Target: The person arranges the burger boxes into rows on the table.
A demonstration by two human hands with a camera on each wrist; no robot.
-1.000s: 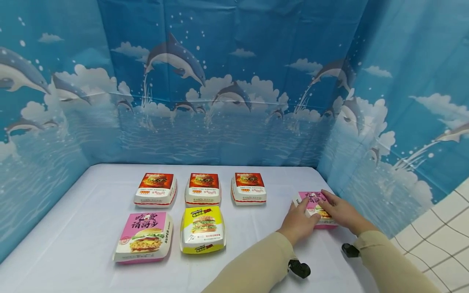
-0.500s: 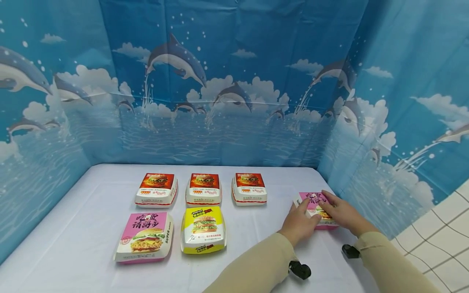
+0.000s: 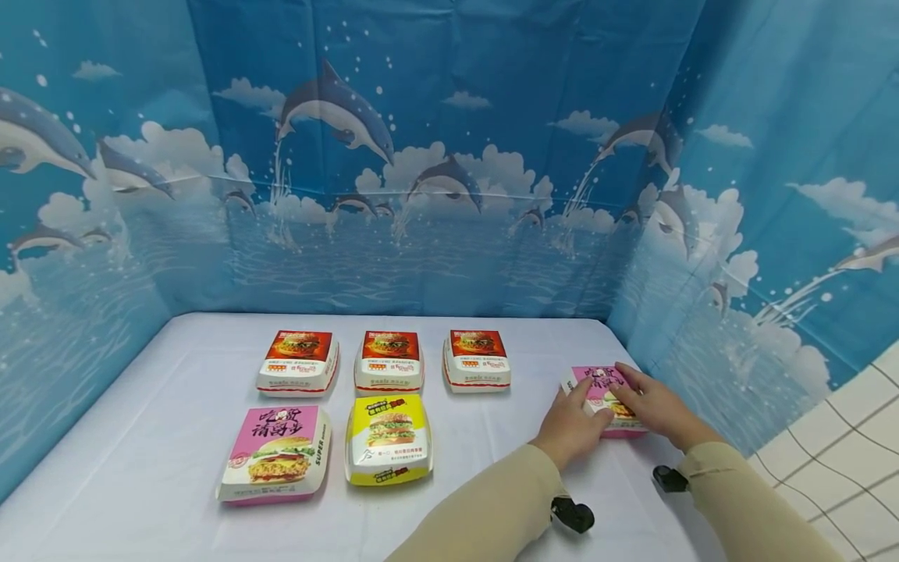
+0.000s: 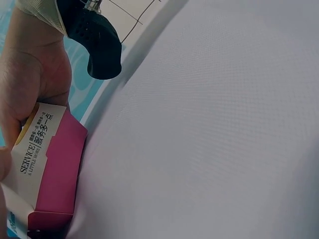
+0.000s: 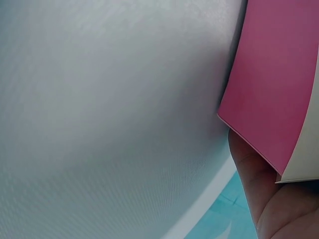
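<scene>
At the right of the table a pink burger box (image 3: 597,379) sits between both hands, its lid closed. The left hand (image 3: 570,429) grips its left side and near corner, while the right hand (image 3: 659,407) holds the right side, thumb over the lid. In the left wrist view the box's white lid edge and pink base (image 4: 60,174) show, with the right palm (image 4: 37,69) behind. The right wrist view has the pink side (image 5: 274,74) close up, and part of a hand (image 5: 279,209) below it. Some fingertips are hidden behind the box.
Three red-and-white burger boxes (image 3: 298,364) (image 3: 389,364) (image 3: 477,361) stand in the back row. In front of them are another pink burger box (image 3: 275,457) and a yellow one (image 3: 389,441). A dolphin-print curtain (image 3: 435,234) borders the white table (image 3: 140,468).
</scene>
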